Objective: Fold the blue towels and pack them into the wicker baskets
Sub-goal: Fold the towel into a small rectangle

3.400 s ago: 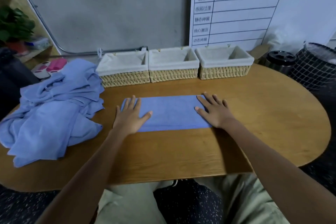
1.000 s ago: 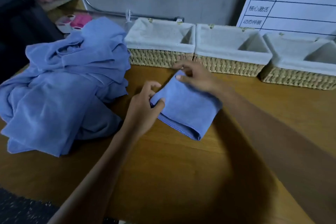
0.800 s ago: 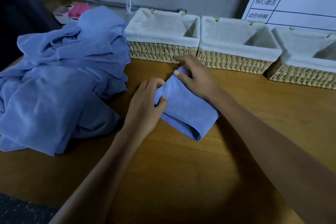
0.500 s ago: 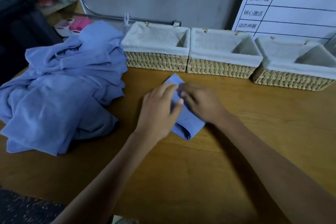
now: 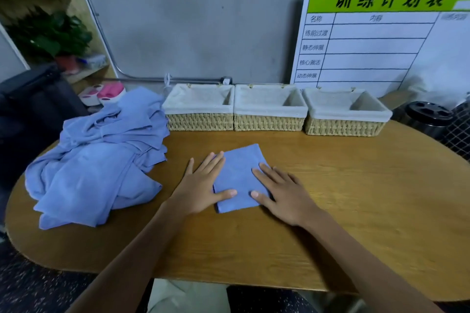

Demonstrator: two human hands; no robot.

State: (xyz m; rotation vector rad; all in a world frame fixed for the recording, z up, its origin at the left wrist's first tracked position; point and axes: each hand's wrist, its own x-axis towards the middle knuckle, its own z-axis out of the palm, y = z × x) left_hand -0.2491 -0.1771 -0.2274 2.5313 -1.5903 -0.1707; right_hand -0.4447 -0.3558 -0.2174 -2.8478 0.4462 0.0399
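A folded blue towel (image 5: 240,175) lies as a small square on the wooden table (image 5: 356,198), a little in front of the baskets. My left hand (image 5: 201,185) lies flat with straight fingers on its left edge. My right hand (image 5: 282,193) presses flat on its right edge. A heap of unfolded blue towels (image 5: 101,157) sits at the table's left end. Along the back stand three wicker baskets with white cloth liners: left (image 5: 199,122), middle (image 5: 269,122), right (image 5: 346,127). No towel shows inside any of them.
A white planning board with a green header (image 5: 381,33) leans on the wall behind the baskets. A black bin (image 5: 429,115) and wire mesh basket stand off the table's right end. A dark chair (image 5: 30,107), a pink-and-white object (image 5: 106,91) and a shelf with a plant are at left.
The long strip was folded into a small square. Both hands, which gripped its corners a second ago, now lie flat on it. The view has pulled back and levelled.
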